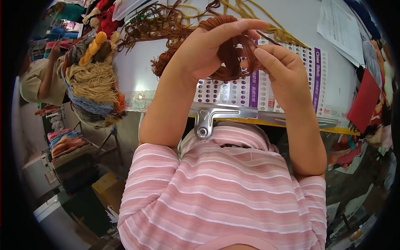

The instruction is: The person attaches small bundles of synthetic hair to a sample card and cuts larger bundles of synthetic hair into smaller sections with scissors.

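A thick skein of reddish-brown thread (231, 62) hangs in a loop from my left hand (202, 48), whose fingers curve over its top. Opposite it, my right hand (281, 68) pinches some strands of the same skein between thumb and fingers; the exact fingertip grip is partly hidden. The skein's tail (164, 58) emerges on the far side of my left wrist. Beneath both hands lie white cards with purple strips and rows of punched holes (227, 92). A metal bulldog clip (203, 121) grips the table's near edge.
Loose brown threads (154, 25) and olive-yellow threads (287, 35) lie across the white table (133, 71). Bundles of beige, blue and orange yarn (91, 83) hang at the left. A printed sheet (339, 29) and a red booklet (366, 100) lie right. Another person (41, 79) sits at far left.
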Demonstrator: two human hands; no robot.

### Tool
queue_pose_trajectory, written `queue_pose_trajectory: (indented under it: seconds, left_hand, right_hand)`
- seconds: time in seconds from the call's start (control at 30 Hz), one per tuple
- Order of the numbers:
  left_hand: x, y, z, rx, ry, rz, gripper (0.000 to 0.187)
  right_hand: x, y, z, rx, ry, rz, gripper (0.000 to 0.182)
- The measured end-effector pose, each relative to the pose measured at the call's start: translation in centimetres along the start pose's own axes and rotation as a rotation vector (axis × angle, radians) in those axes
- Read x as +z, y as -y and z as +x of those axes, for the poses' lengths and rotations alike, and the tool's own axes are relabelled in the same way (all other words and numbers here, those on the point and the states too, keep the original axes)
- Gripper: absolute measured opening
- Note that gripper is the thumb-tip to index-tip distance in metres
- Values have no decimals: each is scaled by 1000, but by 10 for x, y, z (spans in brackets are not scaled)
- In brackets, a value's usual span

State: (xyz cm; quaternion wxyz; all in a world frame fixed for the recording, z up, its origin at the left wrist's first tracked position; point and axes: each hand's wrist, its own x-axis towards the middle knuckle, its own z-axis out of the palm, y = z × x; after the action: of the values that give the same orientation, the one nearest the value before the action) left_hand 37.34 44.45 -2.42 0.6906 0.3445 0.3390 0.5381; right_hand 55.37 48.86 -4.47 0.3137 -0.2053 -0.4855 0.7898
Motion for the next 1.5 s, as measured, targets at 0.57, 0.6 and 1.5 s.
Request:
queue_pose_trajectory:
  seconds: [0.57,0.6,1.5]
  left_hand:
    - [9,-10,-13,81,63,135,43]
    - [9,-10,-13,85,59,135,43]
    - [-33,-10,-15,89,718,-70,69]
  right_hand:
    - [10,7,-9,16,24,41,14]
    - [10,8,-9,21,21,41,14]
    - [-54,46,-18,56,427,568,20]
